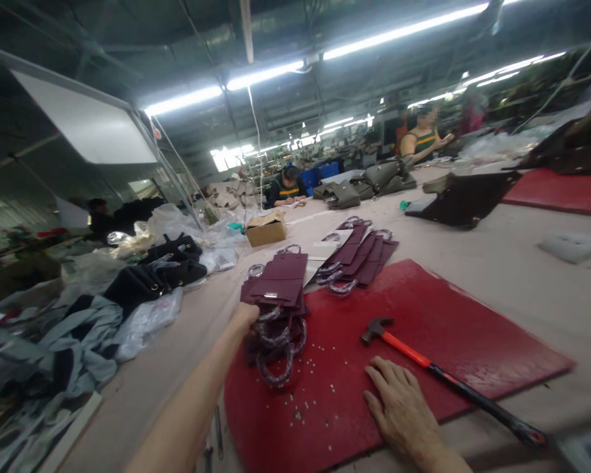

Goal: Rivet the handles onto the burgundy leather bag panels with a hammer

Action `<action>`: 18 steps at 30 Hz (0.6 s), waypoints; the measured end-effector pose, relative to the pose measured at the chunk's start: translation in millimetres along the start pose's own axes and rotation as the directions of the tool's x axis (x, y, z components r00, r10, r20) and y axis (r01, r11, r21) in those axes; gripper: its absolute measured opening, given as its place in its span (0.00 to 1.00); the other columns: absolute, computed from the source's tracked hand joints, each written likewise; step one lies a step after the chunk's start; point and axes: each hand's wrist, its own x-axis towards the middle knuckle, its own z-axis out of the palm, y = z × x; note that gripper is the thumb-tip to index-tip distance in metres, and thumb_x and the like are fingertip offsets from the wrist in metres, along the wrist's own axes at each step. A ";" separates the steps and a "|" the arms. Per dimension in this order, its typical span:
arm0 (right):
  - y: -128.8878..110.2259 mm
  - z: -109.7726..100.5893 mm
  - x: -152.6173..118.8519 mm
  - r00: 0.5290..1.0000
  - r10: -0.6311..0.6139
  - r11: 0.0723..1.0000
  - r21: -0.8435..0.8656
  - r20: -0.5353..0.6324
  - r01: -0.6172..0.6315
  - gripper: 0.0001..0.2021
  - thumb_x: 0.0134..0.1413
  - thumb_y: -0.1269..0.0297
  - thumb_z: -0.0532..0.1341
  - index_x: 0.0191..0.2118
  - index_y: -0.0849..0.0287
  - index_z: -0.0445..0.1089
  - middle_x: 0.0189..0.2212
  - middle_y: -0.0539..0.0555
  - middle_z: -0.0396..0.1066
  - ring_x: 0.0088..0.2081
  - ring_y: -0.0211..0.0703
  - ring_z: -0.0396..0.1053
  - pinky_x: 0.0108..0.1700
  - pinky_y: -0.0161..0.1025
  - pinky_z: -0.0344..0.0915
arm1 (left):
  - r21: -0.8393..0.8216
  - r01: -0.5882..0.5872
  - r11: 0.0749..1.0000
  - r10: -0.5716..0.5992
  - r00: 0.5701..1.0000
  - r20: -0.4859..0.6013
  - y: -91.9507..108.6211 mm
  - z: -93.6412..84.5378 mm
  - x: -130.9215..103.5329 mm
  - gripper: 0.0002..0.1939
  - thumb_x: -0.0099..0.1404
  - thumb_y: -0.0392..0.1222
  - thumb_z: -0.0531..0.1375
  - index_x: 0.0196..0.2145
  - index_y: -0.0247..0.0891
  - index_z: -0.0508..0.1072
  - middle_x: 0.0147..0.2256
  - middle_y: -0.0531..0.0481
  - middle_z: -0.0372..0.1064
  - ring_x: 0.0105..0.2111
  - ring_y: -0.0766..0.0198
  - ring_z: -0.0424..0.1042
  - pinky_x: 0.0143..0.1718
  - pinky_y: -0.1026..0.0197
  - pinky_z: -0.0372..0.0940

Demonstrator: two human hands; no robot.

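A pile of maroon leather bag panels [278, 279], with loop handles [276, 378] wrapped in clear plastic, overlaps the left edge of a red mat [448, 315]. My left hand [246, 316] is closed at the pile's near left side, gripping the edge of a maroon bag panel; its fingertips are mostly hidden. Lying flat on the mat's near part, my right hand [401, 404] has its fingers apart and holds nothing. Just beyond it rests a claw hammer [426, 361] with an orange and black handle. Small pale bits [300, 404] are scattered between my hands.
More maroon panels with handles [357, 259] lie behind the mat. A cardboard box [266, 228] stands farther back. Black bags [152, 276] and plastic wrap fill the left side. Dark bag pieces [465, 197] lie at the right. Other people sit in the background.
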 end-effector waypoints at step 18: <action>-10.5 -54.9 88.1 0.982 0.067 0.827 0.560 -0.179 0.046 0.31 0.63 0.48 0.57 0.64 0.63 0.57 0.63 0.67 0.58 0.64 0.59 0.55 0.63 0.58 0.57 | -0.028 -0.699 0.715 0.582 0.616 -0.532 172.1 -265.4 -163.6 0.16 0.54 0.50 0.69 0.27 0.36 0.72 0.18 0.57 0.65 0.13 0.71 0.62 0.11 0.69 0.57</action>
